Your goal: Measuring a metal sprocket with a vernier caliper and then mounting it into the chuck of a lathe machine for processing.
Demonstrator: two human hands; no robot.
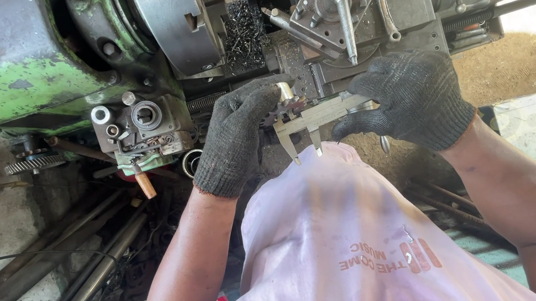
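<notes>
The left hand (237, 137) pinches a small metal part (285, 91) at frame centre. The right hand (412, 101) grips the caliper (317, 117). Best to keep its jaws square on the part.

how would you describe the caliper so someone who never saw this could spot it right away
Start at the big green lathe across the top, then drop to the two dark knit-gloved hands in front of it. The vernier caliper is the flat pale steel bar running between the left hand and right hand. Unlike the dark, greasy parts around it, it has two pointed jaws hanging down.
</notes>
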